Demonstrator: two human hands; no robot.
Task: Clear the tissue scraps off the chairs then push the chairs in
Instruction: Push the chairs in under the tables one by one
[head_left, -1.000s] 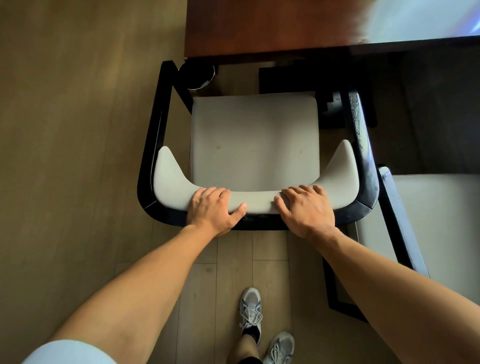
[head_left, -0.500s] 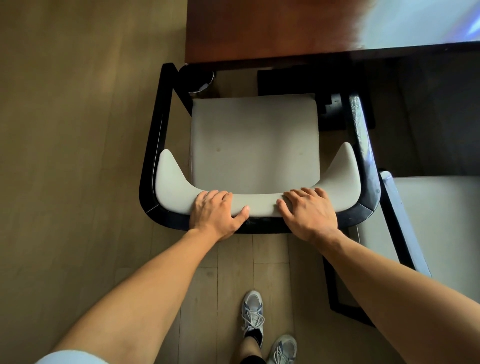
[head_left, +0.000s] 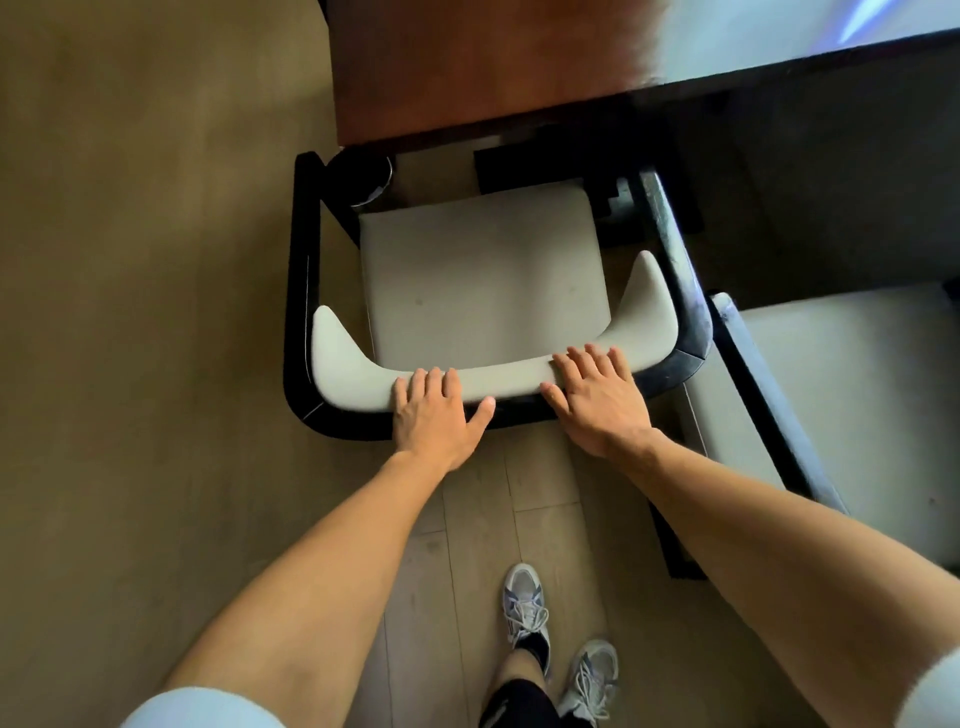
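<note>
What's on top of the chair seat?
Nothing shows on the pale seat: no tissue scraps. Both hands, left and right, rest on the backrest, which covers the seat's near edge.

The chair (head_left: 483, 291) has a black curved frame, a pale grey seat cushion and a padded wraparound backrest. It stands upright, its front edge just short of the wooden surface (head_left: 467, 67). A second chair (head_left: 841, 415), same colours, stands just beside it on the right.
</note>
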